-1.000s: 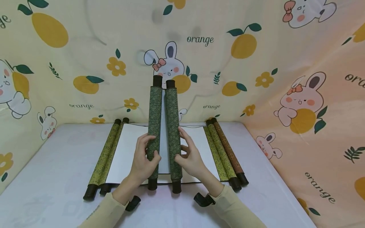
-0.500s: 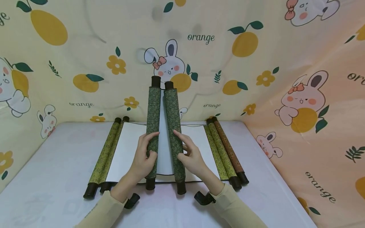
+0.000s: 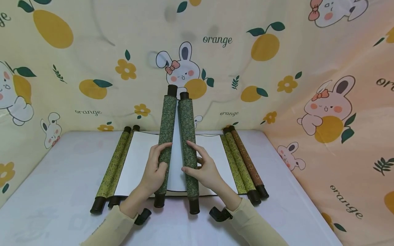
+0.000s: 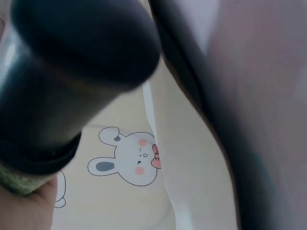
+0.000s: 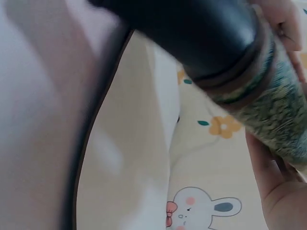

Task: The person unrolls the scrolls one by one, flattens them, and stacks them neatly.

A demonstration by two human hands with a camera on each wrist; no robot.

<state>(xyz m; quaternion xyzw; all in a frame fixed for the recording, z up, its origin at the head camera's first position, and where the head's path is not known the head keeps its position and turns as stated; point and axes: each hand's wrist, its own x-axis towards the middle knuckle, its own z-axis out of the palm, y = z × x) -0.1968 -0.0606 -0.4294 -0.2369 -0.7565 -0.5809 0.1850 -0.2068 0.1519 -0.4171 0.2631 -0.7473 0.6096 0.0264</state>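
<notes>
A hanging scroll with two dark green patterned rolls and black end knobs is held up above the table, partly rolled from both sides. My left hand (image 3: 154, 172) grips the left roll (image 3: 168, 118), fingers over its top and thumb on its near side. My right hand (image 3: 207, 168) holds the right roll (image 3: 186, 119), thumb across it and index finger along its upper face. A narrow strip of white paper (image 3: 176, 160) shows between the rolls, which lie closer together at their far ends. A large black knob (image 4: 86, 43) fills the left wrist view; another black knob (image 5: 201, 38) crosses the right wrist view.
Beneath, white paper (image 3: 132, 164) lies spread on the table between yellow-green rolls at left (image 3: 114, 164) and right (image 3: 240, 160). A brown roll (image 3: 246, 157) lies at the far right. Behind the white table (image 3: 55, 198) hangs a cloth (image 3: 101, 51) printed with rabbits and oranges.
Both rolls have shifted in my hands: near ends first spread apart, then the left roll tilted, its far end going right. My right thumb has moved left across the right roll.
</notes>
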